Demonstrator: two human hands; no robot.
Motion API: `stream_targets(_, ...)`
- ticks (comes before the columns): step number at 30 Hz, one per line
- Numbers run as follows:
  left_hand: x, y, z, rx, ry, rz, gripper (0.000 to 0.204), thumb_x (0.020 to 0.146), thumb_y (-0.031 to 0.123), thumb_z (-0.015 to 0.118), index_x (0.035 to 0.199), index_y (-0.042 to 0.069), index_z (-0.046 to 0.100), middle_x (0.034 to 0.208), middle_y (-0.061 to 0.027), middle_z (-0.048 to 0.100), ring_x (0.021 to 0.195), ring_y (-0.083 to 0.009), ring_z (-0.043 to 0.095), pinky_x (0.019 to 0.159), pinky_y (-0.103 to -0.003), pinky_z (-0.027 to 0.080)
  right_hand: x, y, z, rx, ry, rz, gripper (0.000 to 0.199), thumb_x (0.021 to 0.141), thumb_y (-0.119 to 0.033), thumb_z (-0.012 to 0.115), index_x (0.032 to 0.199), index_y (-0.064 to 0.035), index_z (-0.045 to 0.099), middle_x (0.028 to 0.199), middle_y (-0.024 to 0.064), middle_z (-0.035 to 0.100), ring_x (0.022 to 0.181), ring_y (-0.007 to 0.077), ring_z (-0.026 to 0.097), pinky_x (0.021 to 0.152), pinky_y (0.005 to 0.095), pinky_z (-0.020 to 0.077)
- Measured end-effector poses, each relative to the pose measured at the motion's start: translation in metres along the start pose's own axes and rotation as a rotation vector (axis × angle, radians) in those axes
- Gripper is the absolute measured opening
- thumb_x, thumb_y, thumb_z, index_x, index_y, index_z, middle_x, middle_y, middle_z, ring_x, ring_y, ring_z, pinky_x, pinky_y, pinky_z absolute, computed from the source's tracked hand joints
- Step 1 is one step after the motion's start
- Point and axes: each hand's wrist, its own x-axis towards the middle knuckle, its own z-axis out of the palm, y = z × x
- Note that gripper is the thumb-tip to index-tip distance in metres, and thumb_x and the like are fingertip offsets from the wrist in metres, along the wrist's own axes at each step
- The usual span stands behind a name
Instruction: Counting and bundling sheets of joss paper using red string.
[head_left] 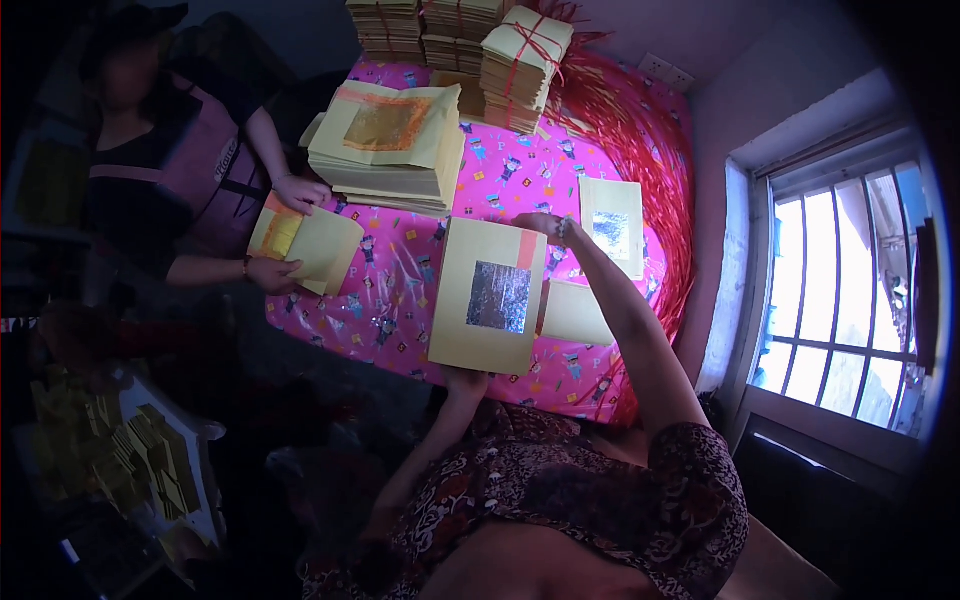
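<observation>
I hold a stack of yellow paper sheets [462,300] with a silver foil square in its middle, over the pink patterned table [400,290]. My left hand [466,381] grips the stack's near edge from below. My right hand [541,224] rests on its far right corner, by an orange strip. Another yellow sheet with a silver foil patch [612,225] lies just right of my right hand. A plain yellow folded sheet [575,313] lies under my right forearm.
Across the table on the left, another person's hands [285,232] hold yellow sheets with gold foil [300,245]. A thick stack topped with gold foil [385,140] sits at the back. Bundles tied with red string [525,60] and loose red strings [640,140] lie behind. A barred window [840,290] is at the right.
</observation>
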Motion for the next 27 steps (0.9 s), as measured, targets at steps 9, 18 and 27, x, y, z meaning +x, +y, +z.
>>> stream_targets(9,0.043,0.068,-0.009,0.106,-0.363,-0.099,0.046,0.092,0.043,0.036,0.116,0.008,0.051,0.11,-0.0097,0.058,0.1,-0.0294,0.055,0.084,-0.047,0.047,-0.004,0.008,0.044,0.515,0.022,0.255,0.045,0.093,-0.035,0.039,0.124,-0.0046,0.05,0.118,0.0082,0.057,0.107,0.0184,0.054,0.093,0.0336,0.0404)
stream_targets(18,0.096,0.226,-0.006,0.433,-0.218,0.009,0.045,0.092,0.042,0.035,0.115,0.007,0.052,0.109,-0.01,0.058,0.099,-0.0302,0.055,0.084,-0.047,0.047,-0.047,-0.09,0.093,1.115,0.047,0.757,0.049,0.092,-0.045,0.038,0.123,-0.0087,0.048,0.12,0.0074,0.055,0.102,0.022,0.056,0.082,0.0408,0.0453)
stream_targets(27,0.033,0.175,-0.058,0.447,0.46,0.293,0.041,0.091,0.039,0.037,0.116,0.01,0.052,0.116,-0.0122,0.054,0.109,-0.0347,0.049,0.094,-0.056,0.038,0.025,-0.041,0.018,0.647,0.251,0.423,0.051,0.092,-0.048,0.036,0.121,-0.0098,0.053,0.121,0.0081,0.056,0.108,0.0217,0.054,0.09,0.0404,0.0417)
